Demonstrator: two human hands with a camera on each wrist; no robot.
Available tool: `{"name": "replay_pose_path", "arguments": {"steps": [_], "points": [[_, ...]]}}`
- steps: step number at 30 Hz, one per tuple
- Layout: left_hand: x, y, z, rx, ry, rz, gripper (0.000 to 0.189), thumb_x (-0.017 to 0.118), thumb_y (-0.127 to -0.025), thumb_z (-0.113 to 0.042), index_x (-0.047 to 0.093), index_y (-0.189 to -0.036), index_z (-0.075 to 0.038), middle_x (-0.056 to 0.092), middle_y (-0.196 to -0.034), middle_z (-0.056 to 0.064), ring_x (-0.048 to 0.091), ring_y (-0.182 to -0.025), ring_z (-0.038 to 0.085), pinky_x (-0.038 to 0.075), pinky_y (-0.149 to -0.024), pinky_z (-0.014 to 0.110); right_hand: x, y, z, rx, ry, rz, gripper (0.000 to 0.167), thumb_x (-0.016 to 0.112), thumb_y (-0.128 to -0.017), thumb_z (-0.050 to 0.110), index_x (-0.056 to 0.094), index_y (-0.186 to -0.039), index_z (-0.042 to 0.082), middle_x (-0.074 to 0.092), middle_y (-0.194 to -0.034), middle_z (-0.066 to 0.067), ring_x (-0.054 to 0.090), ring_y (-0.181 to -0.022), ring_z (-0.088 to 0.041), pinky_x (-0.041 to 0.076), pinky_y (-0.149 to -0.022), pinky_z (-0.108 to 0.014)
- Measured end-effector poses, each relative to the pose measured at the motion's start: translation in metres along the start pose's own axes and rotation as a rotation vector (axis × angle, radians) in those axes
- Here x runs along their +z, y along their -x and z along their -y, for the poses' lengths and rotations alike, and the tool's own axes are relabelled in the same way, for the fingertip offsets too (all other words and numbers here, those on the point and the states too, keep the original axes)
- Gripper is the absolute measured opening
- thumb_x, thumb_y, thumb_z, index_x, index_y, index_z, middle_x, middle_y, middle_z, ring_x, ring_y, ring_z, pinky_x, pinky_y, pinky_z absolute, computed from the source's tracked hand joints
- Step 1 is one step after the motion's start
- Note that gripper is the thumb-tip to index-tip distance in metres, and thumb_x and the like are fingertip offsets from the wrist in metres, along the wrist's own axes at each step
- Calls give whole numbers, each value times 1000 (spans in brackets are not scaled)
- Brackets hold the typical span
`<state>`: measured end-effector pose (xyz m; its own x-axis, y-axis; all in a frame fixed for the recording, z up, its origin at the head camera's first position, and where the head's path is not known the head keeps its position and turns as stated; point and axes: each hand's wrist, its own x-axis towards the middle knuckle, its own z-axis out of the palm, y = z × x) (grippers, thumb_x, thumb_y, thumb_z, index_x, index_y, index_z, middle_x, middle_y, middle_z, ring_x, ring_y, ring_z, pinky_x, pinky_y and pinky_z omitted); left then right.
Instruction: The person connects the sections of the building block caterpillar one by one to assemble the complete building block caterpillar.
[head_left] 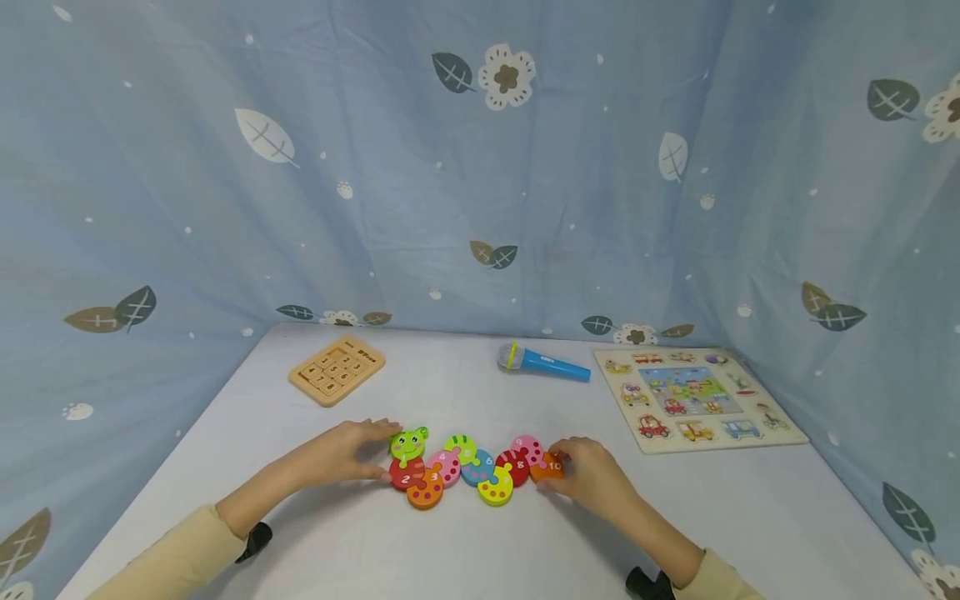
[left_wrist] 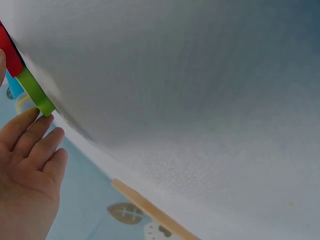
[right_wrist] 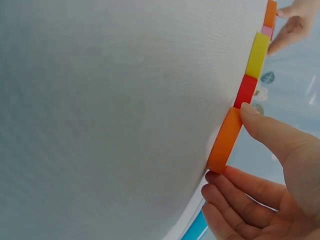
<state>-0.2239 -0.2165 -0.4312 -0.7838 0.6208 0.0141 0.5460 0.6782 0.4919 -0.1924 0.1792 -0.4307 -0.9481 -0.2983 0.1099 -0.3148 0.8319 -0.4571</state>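
Observation:
A wooden number puzzle shaped like a caterpillar (head_left: 461, 450) lies in a wavy row on the table, its colourful round pieces fitted together. At its left end, the fingertips of my left hand (head_left: 347, 452) touch the green smiling head (head_left: 408, 447), with the thumb beside the red piece (head_left: 401, 475) marked 2. Those fingers look fairly straight in the left wrist view. My right hand (head_left: 597, 479) pinches the orange end piece (right_wrist: 225, 140) marked 10 between thumb and fingers. Further along the row, the yellow piece (right_wrist: 257, 55) stands out in the right wrist view.
On the white table (head_left: 375, 550), a wooden sliding number board (head_left: 300, 377) lies at the back left. A blue toy microphone (head_left: 555, 366) is at the back middle, and a vehicle picture puzzle board (head_left: 720, 442) at the right. A patterned blue curtain (head_left: 420, 192) surrounds the table's back and sides.

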Motion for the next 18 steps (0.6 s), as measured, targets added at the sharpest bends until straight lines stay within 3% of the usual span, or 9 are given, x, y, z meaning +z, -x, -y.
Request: {"name": "replay_pose_path", "arguments": {"steps": [11,18], "points": [[-3,4,1,-13,-4,-1,77,75,-78,-47,53,-137,-3,49,-141,16,41,-132,40,32,-108,55,4,-6,0,-10,-6,31,44,88,-69,29,72,-103,6,70,-100,-3,62,-89,-17,57,-81,-37],[-1,4,-1,7,0,-25,78,72,-79,-52,52,-138,-3,48,-142,15,40,-133,38,32,-108,54,-7,1,-15,4,-107,54,59,84,-73,39,68,-118,4,68,-116,-9,61,-112,-30,50,-94,-50]]}}
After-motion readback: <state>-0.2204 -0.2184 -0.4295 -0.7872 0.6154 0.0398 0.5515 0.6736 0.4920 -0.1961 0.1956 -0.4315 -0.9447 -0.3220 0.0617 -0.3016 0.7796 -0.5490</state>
